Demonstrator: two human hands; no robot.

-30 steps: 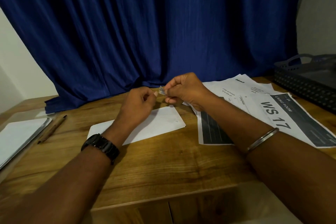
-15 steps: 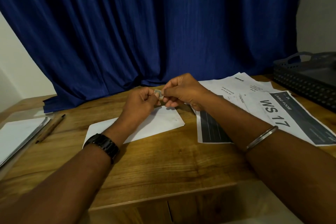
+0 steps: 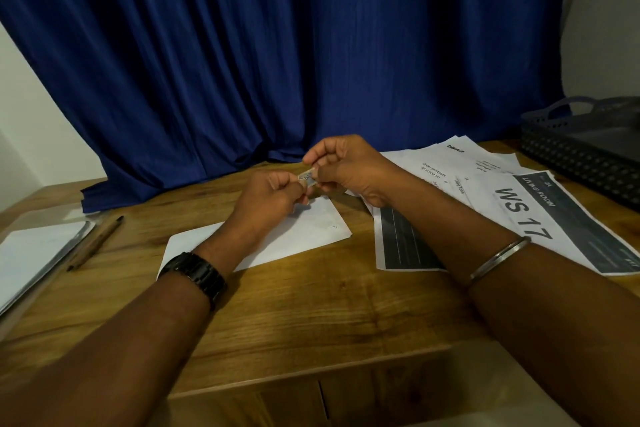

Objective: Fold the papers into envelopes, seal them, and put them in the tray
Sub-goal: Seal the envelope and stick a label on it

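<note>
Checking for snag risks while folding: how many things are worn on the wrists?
2. A black watch is on the left wrist, and a thin metal bangle is on the right wrist. The undersides of both arms are hidden.

White paper [image 3: 311, 232] flat, seemingly folded, tray [image 3: 571, 163] rightward

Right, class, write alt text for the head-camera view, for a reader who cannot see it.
The left hand and right hand pinch a small pale piece between them above a white paper on a wooden table. Printed sheets lie to the right, a dark tray beyond them, a blue curtain behind.
</note>
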